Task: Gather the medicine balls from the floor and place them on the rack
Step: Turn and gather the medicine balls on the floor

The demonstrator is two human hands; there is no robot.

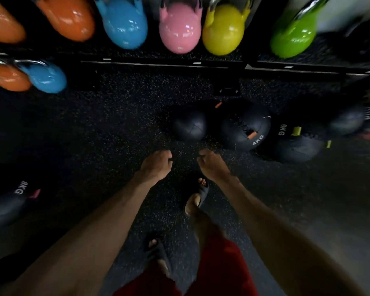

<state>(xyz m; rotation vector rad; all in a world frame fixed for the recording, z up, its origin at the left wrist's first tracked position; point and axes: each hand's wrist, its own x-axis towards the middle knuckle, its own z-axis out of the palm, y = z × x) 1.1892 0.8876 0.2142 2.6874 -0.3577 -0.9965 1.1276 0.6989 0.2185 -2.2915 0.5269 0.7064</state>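
Observation:
Several black medicine balls lie in a row on the dark speckled floor: a plain one [189,126], a 4KG ball [245,130] with an orange tag, a 6KG ball [295,144] with yellow tags, and another [346,122] at the far right. An 8KG ball [8,201] lies apart at the left. My left hand [156,165] and right hand [212,164] reach down side by side, just short of the plain ball. Both have curled fingers and hold nothing. The rack's black lower rail [158,65] runs across behind the balls.
Coloured kettlebells line the rack: orange [66,18], blue [124,24], pink [179,28], yellow [222,30], green [293,37]. A small blue one [45,76] and an orange one [8,79] sit lower left. My sandalled feet [195,199] stand under my hands.

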